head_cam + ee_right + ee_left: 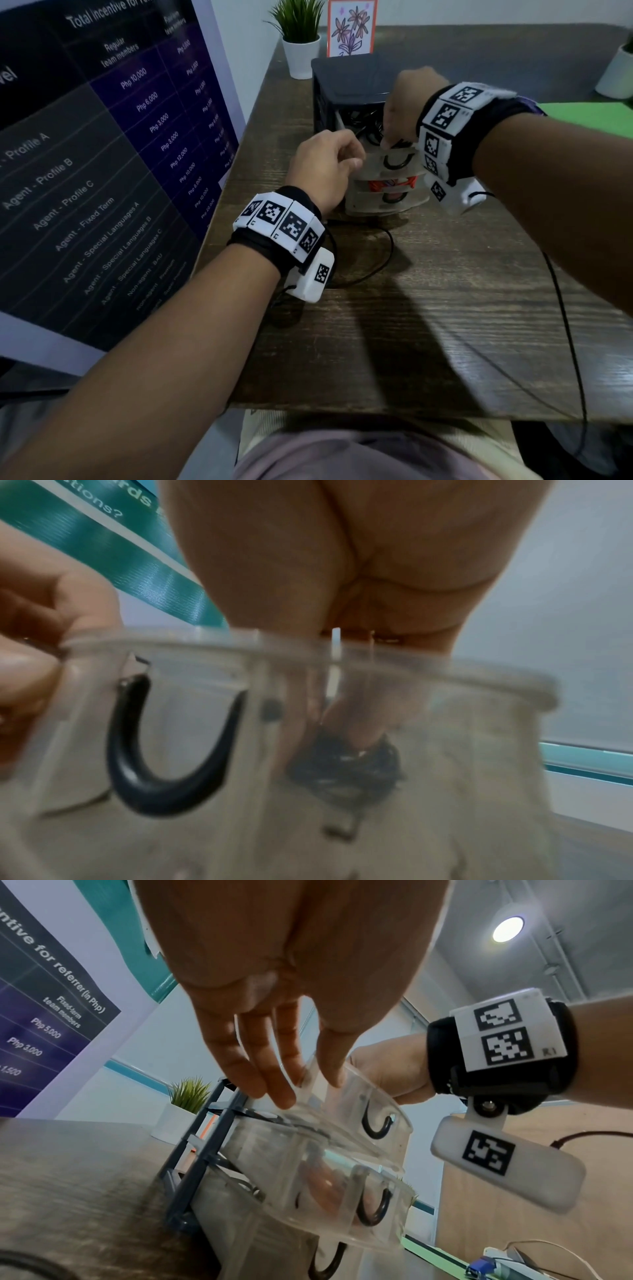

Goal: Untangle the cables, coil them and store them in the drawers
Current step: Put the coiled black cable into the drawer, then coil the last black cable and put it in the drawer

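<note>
A small drawer unit with a black frame stands on the wooden table. Its clear top drawer, which has a black U-shaped handle, is pulled out. My left hand pinches the drawer's left front corner, fingers outside and thumb inside the rim. My right hand reaches down into the drawer. Its fingertips close on a coiled black cable, blurred behind the clear wall. More black cable fills the back of the drawer. The drawer below holds an orange cable.
A potted plant and a flower drawing stand behind the unit. A large poster lines the left side. A green sheet lies at the right. Thin black leads cross the table. The table's front edge is near my lap.
</note>
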The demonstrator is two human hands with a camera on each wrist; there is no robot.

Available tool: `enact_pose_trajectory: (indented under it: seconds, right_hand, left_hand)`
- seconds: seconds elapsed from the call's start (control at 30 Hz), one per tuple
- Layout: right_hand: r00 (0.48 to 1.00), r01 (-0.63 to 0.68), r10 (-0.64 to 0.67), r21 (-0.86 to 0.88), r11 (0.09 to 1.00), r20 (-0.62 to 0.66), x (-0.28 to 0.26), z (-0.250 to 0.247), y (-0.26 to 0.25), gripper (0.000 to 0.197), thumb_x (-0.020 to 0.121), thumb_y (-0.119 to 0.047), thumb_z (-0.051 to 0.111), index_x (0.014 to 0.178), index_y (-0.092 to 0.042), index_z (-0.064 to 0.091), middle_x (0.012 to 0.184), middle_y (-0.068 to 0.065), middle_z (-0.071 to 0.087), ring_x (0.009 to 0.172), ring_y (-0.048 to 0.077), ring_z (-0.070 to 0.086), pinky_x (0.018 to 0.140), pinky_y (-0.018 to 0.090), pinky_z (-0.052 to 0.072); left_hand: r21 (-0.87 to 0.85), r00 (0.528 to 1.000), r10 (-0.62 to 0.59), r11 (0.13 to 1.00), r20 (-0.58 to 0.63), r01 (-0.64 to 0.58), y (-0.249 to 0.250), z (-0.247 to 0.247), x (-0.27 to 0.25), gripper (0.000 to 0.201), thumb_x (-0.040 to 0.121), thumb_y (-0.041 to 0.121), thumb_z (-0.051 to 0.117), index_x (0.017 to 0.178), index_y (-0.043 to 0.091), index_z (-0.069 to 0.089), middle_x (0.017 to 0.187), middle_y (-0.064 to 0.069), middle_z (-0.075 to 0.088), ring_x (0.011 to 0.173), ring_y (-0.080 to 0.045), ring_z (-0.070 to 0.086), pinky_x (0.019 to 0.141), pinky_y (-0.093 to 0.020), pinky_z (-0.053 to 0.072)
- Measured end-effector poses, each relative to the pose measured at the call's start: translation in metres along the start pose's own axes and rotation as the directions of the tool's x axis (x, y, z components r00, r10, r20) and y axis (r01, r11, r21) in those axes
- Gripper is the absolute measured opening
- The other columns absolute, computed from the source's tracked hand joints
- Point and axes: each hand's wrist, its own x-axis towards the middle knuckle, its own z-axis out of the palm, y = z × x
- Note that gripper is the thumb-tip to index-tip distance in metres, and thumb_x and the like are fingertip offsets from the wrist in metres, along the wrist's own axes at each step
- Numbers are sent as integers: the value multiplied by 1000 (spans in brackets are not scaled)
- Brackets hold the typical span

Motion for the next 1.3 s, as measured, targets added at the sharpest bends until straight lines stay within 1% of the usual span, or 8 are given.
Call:
enact_pose_trajectory:
  seconds: [0.3,0.5,0.6,0.67,0.77,1.03,1.17,1.3]
  right_hand:
    - [968,93,-67,100,991,-243,-15,-9,-3,42,90,-51,63,89,-11,53,84,12,54,76,27,51,52,27,33]
    - [919,311,-219,263,913,-328,-42,-3,-38,30,105,-35,36,92,-12,51,78,8,48,93,31,56,94,43,45]
    - [823,436,-277,238,868,-496,-57,4,-51,42,104,-42,38,108,-8,62,102,10,64,93,18,57,84,29,42]
    - [812,490,-287,324,809,-509,-73,6,-58,36,101,-44,45,94,-15,64,81,-5,61,69,4,49,64,10,35]
    - [848,500,-327,427,754,-417,-92,24,-66,27,100,-40,52,85,-20,62,63,-16,48,55,0,45,53,7,36]
    - [850,357,-453,339,870,268,-107,106,-74,25,99,-15,45,111,-21,67,103,2,67,95,22,63,90,37,54]
    - [813,409,-459,209,888,358,-114,120,-76,33,93,-49,59,110,-21,64,102,0,62,93,22,59,78,34,51]
    - [785,469,-511,202,860,352,-119,127,-74,15,92,-33,62,95,-19,65,96,2,64,91,22,61,76,32,51]
  left_hand:
    - [32,998,44,998,42,-45,4,-29,-11,64,88,18,68,140,37,37,112,2,57,86,-12,59,82,-34,53]
    - [110,989,-59,993,139,44,4,-58,-20,22,90,18,57,110,28,61,97,5,65,88,-12,60,76,-30,49]
    - [161,957,-136,982,255,97,-8,-63,-34,13,94,21,57,99,31,63,86,12,61,79,-5,58,63,-22,42]
    - [207,936,-167,973,311,105,-21,-63,-47,10,96,23,59,97,32,61,87,13,59,77,-1,55,61,-18,40]
    - [256,914,-225,956,337,141,-41,-65,-67,9,95,23,62,96,32,62,88,14,60,78,1,55,60,-17,39]
    - [445,869,-367,873,331,199,-72,-75,-83,26,89,22,69,113,29,64,115,2,65,105,-16,59,90,-33,48]
    - [444,875,-293,890,386,102,-67,-68,-81,60,86,9,70,138,34,51,137,-1,55,122,-19,54,100,-31,43]
    - [414,849,-205,910,488,-18,-59,-56,-79,64,88,2,64,140,35,49,142,1,53,130,-20,48,103,-28,36]
